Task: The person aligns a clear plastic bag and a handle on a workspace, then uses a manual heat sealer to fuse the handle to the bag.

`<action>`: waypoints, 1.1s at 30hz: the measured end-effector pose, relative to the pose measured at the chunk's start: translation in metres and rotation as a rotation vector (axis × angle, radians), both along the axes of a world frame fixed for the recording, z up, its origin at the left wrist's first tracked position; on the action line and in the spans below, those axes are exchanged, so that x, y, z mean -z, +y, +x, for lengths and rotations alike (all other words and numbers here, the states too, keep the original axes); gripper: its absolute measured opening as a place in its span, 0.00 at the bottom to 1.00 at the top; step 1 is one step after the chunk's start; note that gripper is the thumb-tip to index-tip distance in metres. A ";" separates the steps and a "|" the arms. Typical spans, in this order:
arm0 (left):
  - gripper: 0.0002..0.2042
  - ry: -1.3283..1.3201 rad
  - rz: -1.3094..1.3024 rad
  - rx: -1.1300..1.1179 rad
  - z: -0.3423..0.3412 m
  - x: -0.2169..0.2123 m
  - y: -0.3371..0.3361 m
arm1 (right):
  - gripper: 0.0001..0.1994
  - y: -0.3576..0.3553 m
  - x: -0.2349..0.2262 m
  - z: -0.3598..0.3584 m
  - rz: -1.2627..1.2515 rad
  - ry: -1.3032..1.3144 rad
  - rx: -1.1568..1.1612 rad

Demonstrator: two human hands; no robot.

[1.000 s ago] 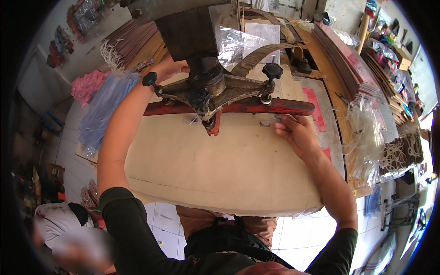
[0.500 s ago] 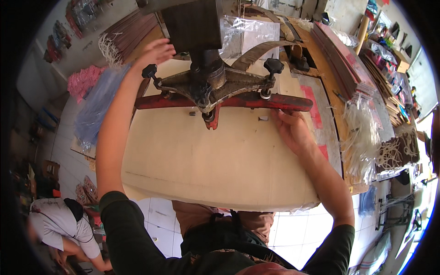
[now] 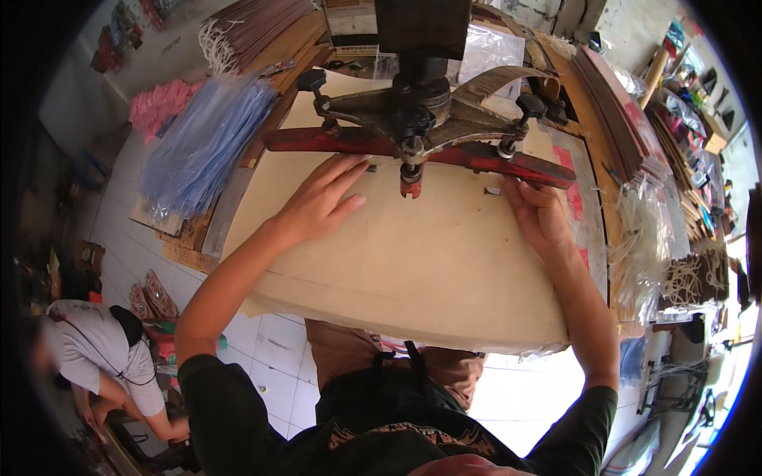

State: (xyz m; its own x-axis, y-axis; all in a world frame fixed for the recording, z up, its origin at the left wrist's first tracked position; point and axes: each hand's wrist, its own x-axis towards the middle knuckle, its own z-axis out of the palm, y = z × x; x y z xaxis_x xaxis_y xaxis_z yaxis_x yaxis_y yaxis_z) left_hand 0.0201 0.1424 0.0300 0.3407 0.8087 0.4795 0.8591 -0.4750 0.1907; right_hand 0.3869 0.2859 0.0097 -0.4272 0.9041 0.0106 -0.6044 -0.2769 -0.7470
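Note:
My left hand (image 3: 324, 198) lies on a large pale cream board or sheet stack (image 3: 413, 262), fingers extended and thumb apart. Its fingertips reach a small dark rectangular spot (image 3: 371, 168) just below a red metal bar (image 3: 329, 140). My right hand (image 3: 543, 218) rests near the bar's right end, fingers curled together. Part of those fingers is hidden by the bar, and what they hold, if anything, cannot be made out. Beside them sits a small greyish rectangular piece (image 3: 492, 190). Above, a dark metal press head (image 3: 413, 119) with black knobs carries the bar.
Blue-tinted plastic sheets (image 3: 208, 147) and pink material (image 3: 163, 109) lie to the left. Stacked dark-red boards (image 3: 615, 111) and white cords (image 3: 635, 230) line the right side. Another person (image 3: 103, 349) bends at the lower left. A curved strap-like piece (image 3: 508, 78) lies behind the press.
My left hand has come down from beside the press head onto the cream board, below the bar. My right hand stays by the bar's right end. The whole view has shifted.

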 end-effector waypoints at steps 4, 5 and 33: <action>0.29 0.082 -0.143 -0.057 -0.010 0.008 0.007 | 0.18 -0.003 -0.002 -0.005 0.009 -0.008 0.020; 0.30 0.107 -0.166 -0.079 -0.011 0.006 0.010 | 0.18 -0.006 -0.004 -0.006 0.016 -0.019 0.027; 0.26 -0.023 -0.158 -0.083 -0.017 0.020 0.025 | 0.29 -0.038 -0.014 -0.004 1.298 -1.610 0.233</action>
State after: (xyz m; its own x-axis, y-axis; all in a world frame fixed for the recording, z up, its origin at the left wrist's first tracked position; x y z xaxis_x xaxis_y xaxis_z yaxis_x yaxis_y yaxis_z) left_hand 0.0028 0.1676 0.0096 0.2601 0.8996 0.3508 0.8886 -0.3652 0.2775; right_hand 0.3832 0.2479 0.0236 -0.6077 0.7080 0.3598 0.6991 0.6918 -0.1806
